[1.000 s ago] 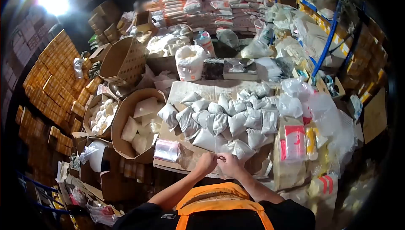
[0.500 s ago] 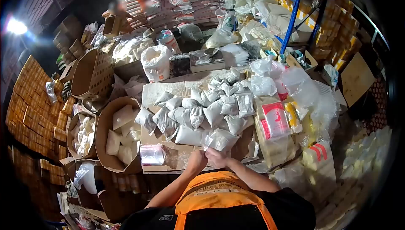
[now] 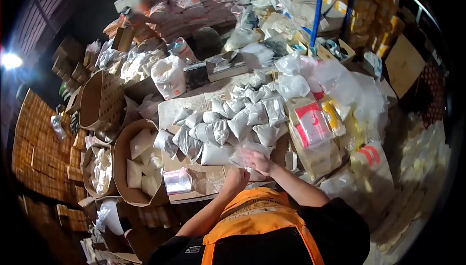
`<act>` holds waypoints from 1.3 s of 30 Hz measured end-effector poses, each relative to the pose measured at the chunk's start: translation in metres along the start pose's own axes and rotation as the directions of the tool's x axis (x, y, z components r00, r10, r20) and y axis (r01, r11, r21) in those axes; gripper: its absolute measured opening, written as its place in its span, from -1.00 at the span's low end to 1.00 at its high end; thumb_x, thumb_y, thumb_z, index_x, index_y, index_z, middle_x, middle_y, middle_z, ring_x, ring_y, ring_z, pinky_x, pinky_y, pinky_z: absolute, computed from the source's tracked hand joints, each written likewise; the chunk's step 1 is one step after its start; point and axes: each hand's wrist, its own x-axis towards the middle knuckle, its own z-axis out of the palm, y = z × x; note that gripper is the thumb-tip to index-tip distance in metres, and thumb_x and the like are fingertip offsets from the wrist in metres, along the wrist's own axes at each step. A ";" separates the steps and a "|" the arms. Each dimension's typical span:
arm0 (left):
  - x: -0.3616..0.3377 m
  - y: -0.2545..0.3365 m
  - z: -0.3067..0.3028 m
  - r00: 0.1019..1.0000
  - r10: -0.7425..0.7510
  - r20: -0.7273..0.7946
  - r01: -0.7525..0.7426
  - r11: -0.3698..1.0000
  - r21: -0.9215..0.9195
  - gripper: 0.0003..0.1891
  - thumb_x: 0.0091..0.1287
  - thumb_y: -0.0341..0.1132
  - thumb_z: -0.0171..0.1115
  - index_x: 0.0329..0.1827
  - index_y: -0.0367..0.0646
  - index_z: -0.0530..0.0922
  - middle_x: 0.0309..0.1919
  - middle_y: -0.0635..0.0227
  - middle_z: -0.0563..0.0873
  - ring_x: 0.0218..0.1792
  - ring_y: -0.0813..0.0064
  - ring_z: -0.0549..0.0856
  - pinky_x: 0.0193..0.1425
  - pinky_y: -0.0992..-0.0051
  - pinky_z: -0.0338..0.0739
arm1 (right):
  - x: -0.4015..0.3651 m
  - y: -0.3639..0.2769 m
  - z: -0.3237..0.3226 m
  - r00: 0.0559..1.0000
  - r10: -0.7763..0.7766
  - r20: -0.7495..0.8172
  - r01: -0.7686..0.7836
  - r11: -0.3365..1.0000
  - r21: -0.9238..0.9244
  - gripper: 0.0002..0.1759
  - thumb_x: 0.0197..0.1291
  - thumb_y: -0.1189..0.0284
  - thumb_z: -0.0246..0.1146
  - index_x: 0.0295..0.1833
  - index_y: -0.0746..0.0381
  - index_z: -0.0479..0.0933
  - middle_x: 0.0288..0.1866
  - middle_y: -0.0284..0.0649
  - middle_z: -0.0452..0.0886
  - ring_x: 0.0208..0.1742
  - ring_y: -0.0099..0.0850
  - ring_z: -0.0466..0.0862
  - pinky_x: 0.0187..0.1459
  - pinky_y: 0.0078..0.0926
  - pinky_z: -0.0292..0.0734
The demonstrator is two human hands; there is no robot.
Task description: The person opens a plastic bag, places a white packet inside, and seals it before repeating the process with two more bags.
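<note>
A clear plastic bag of pale powder [image 3: 236,156] lies at the front of the work surface, partly hidden by my hands. My left hand [image 3: 237,180] is closed at its near edge, pinching the gathered plastic. Stretched across the top of this bag, the fingers of my right hand [image 3: 258,162] lie flat and a little apart. Just beyond is a pile of filled grey-white bags [image 3: 218,153]. A stack of flat clear plastic bags [image 3: 178,181] lies to the left of my left hand.
Cardboard boxes hold more white bags, including a large open box [image 3: 124,187] at left. An open white sack [image 3: 168,78] stands behind the pile. Pink-printed packaging [image 3: 314,121] lies at right near a scoop [image 3: 291,160]. Another person [image 3: 141,24] is at the back left.
My right hand has moved forward from the bag's near edge onto its top, fingers now stretched out. My left hand stays closed at the near edge. The view has turned slightly.
</note>
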 end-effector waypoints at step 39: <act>-0.077 -0.123 -0.005 0.807 -0.438 -0.397 0.477 0.879 -0.001 -0.83 0.29 -0.37 0.15 -0.35 -0.32 0.60 -0.60 -0.01 0.62 -0.51 0.03 0.67 -0.40 0.32 0.52 | 0.006 0.145 -0.125 0.495 -0.145 -0.857 -0.229 0.930 -0.289 -0.17 -0.05 0.13 0.45 0.27 0.33 0.32 0.08 -0.05 0.54 0.13 -0.27 0.54 0.16 -0.34 0.43</act>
